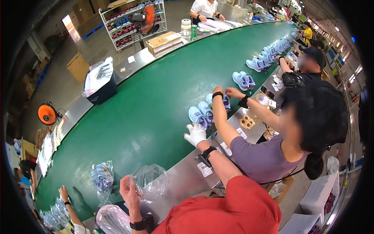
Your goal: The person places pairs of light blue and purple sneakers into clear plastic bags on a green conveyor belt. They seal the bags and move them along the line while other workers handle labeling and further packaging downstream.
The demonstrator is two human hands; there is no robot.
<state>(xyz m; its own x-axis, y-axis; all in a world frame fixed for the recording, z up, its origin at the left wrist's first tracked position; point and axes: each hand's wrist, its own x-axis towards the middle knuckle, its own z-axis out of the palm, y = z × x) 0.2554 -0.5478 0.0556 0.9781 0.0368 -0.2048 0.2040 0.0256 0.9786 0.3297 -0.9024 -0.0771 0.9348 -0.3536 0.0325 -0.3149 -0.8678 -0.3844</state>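
Observation:
My left hand [131, 192], bare, is closed on the edge of a clear plastic bag [154, 180], which spreads over the metal ledge and the belt's near edge. My right hand [195, 135] wears a white glove and has its fingers apart, with nothing held. It reaches over the belt just short of a light blue sneaker [197, 116]. Another light blue sneaker [206, 111] stands right beside that one. Beyond them, a co-worker's two hands [219, 92] handle a further pair of sneakers. Left of my left hand lies a bagged pair of sneakers [103, 177].
A green conveyor belt [144, 105] curves across the view. More sneakers [269, 54] line its far right. A dark bin [104, 93] and a cardboard box [163, 42] stand along the far edge. Close on my right sits a co-worker in purple [269, 156]; another person's hand [64, 194] is at left.

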